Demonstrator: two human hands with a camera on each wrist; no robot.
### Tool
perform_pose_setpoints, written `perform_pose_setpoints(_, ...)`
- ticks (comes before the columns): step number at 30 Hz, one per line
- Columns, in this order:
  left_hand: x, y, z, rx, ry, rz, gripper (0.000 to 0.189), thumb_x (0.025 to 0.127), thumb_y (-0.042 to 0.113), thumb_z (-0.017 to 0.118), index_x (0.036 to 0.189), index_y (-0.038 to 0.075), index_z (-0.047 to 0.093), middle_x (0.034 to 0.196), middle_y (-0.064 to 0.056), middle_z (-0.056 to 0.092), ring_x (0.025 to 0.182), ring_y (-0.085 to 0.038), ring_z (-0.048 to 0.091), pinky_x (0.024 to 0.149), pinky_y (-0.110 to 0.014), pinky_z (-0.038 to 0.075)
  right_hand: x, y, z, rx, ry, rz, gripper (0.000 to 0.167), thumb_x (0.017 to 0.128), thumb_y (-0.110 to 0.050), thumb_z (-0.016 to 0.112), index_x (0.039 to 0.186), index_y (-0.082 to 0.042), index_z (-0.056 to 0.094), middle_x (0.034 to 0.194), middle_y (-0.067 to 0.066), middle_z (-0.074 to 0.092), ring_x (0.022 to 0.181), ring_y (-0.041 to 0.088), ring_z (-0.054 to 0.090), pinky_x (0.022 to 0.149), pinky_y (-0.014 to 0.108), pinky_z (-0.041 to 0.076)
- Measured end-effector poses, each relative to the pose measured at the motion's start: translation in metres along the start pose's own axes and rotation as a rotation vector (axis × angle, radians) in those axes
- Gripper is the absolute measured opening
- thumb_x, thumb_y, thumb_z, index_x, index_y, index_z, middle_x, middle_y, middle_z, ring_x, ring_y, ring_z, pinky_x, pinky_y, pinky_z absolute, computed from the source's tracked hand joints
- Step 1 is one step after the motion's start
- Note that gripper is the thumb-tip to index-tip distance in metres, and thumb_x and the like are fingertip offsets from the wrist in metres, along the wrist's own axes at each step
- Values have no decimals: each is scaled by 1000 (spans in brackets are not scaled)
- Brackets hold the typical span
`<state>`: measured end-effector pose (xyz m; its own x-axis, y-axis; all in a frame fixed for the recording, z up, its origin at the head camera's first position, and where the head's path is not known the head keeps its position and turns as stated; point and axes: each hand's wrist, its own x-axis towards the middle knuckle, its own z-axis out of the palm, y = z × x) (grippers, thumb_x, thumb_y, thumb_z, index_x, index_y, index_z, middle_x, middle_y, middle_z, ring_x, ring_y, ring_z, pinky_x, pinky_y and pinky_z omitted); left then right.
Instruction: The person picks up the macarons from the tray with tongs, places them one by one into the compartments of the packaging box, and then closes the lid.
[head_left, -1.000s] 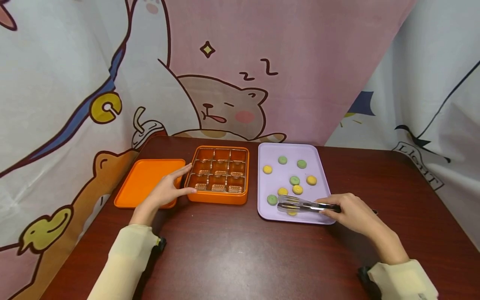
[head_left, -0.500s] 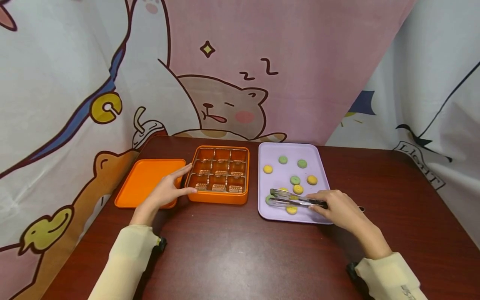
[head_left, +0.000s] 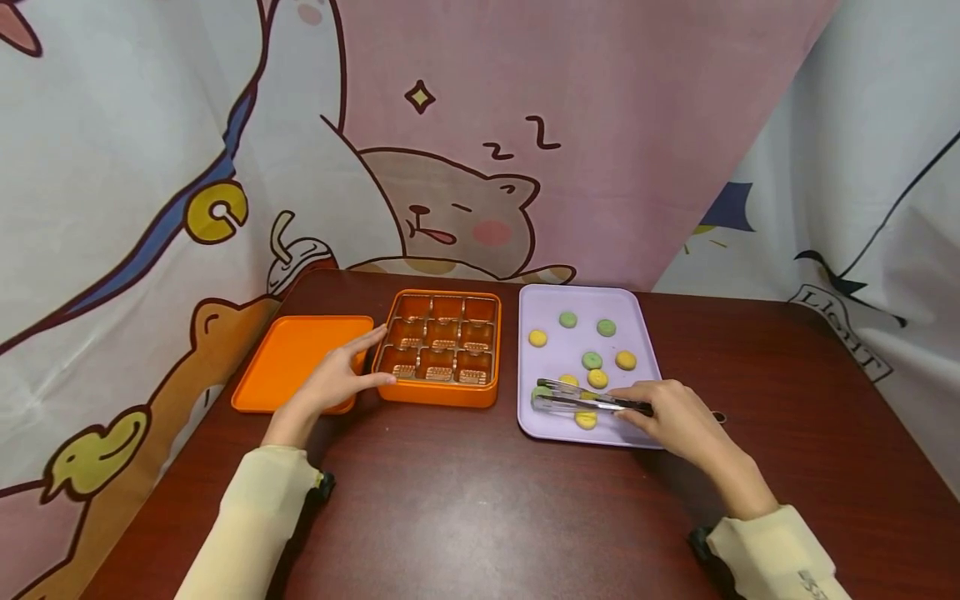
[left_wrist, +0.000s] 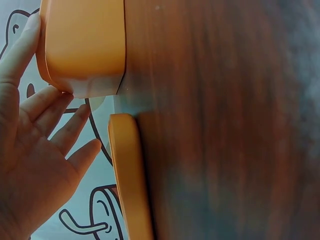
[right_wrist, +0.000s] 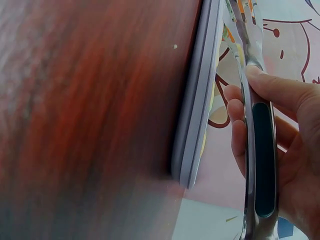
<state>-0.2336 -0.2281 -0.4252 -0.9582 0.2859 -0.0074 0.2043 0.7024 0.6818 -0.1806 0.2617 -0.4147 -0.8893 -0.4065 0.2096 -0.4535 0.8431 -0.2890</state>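
My right hand point(head_left: 678, 417) grips metal tongs point(right_wrist: 265, 160) with dark handle inlays, its thumb on one arm and fingers around the other. In the head view the tong tips lie over the lower left of a lilac tray point(head_left: 543, 360), spread around a green cookie point(head_left: 541, 393). Small yellow cookies point(head_left: 586, 420) and other green cookies point(head_left: 568, 319) are scattered across that tray. My left hand point(head_left: 330, 383) has its fingers spread at the left corner of an orange box point(head_left: 438, 394), the thumb along its front. A clear insert point(head_left: 442, 333) divides the box into several unfilled compartments.
Left of the box lies a flat orange lid point(head_left: 288, 358), partly behind my left hand. Everything rests on a dark brown table point(head_left: 480, 508). A cartoon-printed cloth point(head_left: 615, 150) hangs behind and along the sides.
My right hand has moved left with the tongs, whose tips have spread and come around the green cookie at the tray's lower left. The left hand stays at the box.
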Motion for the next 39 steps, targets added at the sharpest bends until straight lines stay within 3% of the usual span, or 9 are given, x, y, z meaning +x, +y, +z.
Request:
perform_pose_setpoints(6, 0, 1, 0, -7, -3, 17, 88, 86, 40, 78, 158, 19, 32, 165, -2, 27, 152, -37, 23, 119, -63, 24, 0, 1, -2, 16, 35, -12, 28, 80, -13, 82, 109, -11, 79, 102, 9, 78, 87, 22, 73, 68, 41, 55)
perform_pose_setpoints(16, -1, 0, 2, -21, -13, 24, 88, 86, 38, 77, 158, 21, 31, 166, -1, 27, 153, -36, 21, 119, -63, 23, 7, -3, -3, 27, 75, -32, 28, 82, -14, 81, 110, -8, 78, 106, 14, 77, 97, 32, 73, 73, 46, 57)
perform_pose_setpoints(20, -1, 0, 1, -12, -13, 20, 88, 86, 40, 77, 158, 21, 31, 166, -1, 27, 153, -37, 21, 119, -64, 22, 11, -7, -4, 29, 83, -29, 29, 82, -15, 81, 111, -9, 78, 108, 16, 76, 97, 32, 73, 68, 40, 52)
perform_pose_setpoints(26, -1, 1, 1, -3, -11, 19, 88, 86, 39, 78, 158, 20, 31, 165, -2, 28, 153, -37, 22, 119, -64, 23, 17, -13, -4, 39, 111, -48, 29, 82, -13, 81, 111, -12, 79, 103, 12, 77, 80, 19, 70, 62, 32, 45)
perform_pose_setpoints(31, -1, 3, 1, -1, -11, 21, 87, 86, 36, 78, 158, 18, 31, 165, -3, 28, 153, -38, 22, 119, -64, 23, 22, -20, -4, 44, 116, -49, 28, 83, -14, 80, 111, -13, 79, 86, 4, 74, 60, 8, 46, 56, 26, 37)
perform_pose_setpoints(35, -1, 3, 1, 8, -6, 26, 88, 85, 37, 79, 158, 17, 32, 165, -3, 29, 152, -38, 23, 119, -64, 24, 26, -24, -3, 47, 116, -52, 28, 83, -16, 80, 111, -13, 79, 77, 0, 65, 59, 8, 43, 55, 25, 36)
perform_pose_setpoints(39, -1, 2, 1, 9, -4, 26, 89, 85, 38, 79, 158, 17, 32, 165, -3, 29, 152, -38, 24, 118, -64, 25, 30, -27, -1, 48, 127, -63, 27, 83, -17, 80, 110, -12, 79, 85, 3, 72, 64, 10, 50, 58, 27, 40)
